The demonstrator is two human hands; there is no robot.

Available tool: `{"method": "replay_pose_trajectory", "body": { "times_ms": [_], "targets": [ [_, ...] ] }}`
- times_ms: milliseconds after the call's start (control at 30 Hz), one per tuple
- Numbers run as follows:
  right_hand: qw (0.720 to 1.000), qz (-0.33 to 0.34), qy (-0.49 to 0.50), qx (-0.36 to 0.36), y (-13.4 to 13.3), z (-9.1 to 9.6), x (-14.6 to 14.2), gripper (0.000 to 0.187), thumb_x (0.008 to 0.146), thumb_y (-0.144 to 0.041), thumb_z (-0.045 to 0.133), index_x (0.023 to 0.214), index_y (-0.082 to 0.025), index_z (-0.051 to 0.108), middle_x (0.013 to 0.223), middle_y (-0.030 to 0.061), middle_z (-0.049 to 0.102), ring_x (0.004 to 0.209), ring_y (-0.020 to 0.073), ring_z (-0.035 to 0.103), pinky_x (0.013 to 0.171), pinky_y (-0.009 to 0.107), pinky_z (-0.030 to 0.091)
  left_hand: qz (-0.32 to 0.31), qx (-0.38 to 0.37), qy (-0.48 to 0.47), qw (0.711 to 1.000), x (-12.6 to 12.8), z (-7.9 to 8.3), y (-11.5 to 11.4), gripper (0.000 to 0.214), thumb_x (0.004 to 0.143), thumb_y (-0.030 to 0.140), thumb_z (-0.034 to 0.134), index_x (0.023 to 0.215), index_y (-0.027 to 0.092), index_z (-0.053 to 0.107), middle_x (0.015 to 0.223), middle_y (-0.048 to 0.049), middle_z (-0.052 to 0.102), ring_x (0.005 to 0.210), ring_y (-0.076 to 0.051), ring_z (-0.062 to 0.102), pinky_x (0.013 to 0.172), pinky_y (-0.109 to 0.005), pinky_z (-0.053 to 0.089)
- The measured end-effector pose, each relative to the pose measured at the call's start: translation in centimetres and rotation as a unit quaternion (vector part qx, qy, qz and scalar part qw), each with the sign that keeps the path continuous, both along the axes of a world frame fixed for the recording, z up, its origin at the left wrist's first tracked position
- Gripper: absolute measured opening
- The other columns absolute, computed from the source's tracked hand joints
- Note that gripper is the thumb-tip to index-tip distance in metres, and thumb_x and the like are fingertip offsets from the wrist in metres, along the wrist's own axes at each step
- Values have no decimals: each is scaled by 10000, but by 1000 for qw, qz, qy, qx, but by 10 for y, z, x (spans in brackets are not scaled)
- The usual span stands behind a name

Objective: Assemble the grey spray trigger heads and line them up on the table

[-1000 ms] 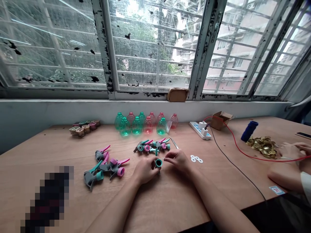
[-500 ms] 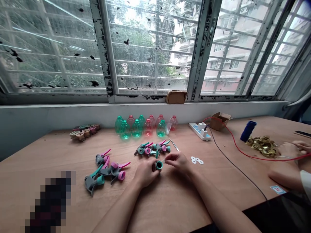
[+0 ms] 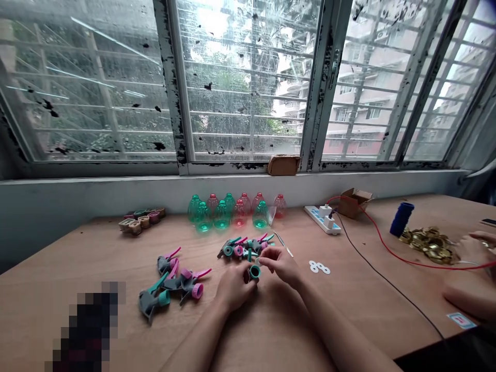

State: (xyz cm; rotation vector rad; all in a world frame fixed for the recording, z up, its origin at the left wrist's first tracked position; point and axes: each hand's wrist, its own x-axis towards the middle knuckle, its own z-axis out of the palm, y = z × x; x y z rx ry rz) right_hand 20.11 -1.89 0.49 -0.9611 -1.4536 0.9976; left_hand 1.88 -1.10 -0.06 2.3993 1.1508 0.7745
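Observation:
My left hand [image 3: 234, 285] is closed around a trigger spray head, its teal screw collar [image 3: 254, 272] facing me with the open end showing. Just above that collar, my right hand [image 3: 282, 264] pinches a small white washer [image 3: 258, 262] between thumb and fingertips. Behind my hands lies a cluster of grey spray heads [image 3: 238, 249] with teal and pink parts. More grey spray heads [image 3: 182, 281] rest to the left of my left hand. A few loose white washers [image 3: 320, 267] lie flat to the right.
Green and pink clear bottles [image 3: 222, 216] stand along the wall. Tweezers [image 3: 284, 244] lie before them. Further right are a power strip [image 3: 322, 220], cables, a cardboard box [image 3: 354, 202], a blue cylinder [image 3: 401, 219] and gold-coloured pieces [image 3: 430, 245] beside another person's hands [image 3: 475, 250].
My right hand has brought the washer left, closer over the teal collar. The left hand keeps hold of the spray head. The whole view has shifted slightly.

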Motion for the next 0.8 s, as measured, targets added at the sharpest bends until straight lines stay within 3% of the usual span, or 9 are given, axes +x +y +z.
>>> {"method": "replay_pose_trajectory", "body": {
  "times_ms": [233, 500, 800],
  "targets": [
    [998, -33, 10, 44, -4, -24, -6, 281, 680, -412, 738, 739, -168, 613, 646, -9, 585, 543, 97, 480, 478, 216, 376, 7, 2, -5, 1000, 0, -5, 3, 278, 758, 266, 582, 1023, 223, 653, 775, -15, 670, 640, -143, 565, 558, -217, 346],
    [992, -52, -77, 80, -10, -25, -3, 193, 768, -359, 671, 791, -169, 648, 702, 14, 616, 553, 101, 481, 508, 225, 384, 4, -11, -11, 1000, 2, -5, 2, 292, 743, 243, 589, 1024, 211, 661, 714, -4, 650, 601, -129, 543, 533, -210, 318],
    [980, -81, -137, 122, -10, -26, -8, 127, 776, -299, 665, 786, -173, 671, 709, 11, 608, 550, 95, 485, 513, 211, 398, -1, -12, -5, 1000, 2, -4, 1, 341, 740, 216, 568, 1071, 230, 649, 787, -13, 679, 637, -140, 567, 548, -211, 335]
  ]
}}
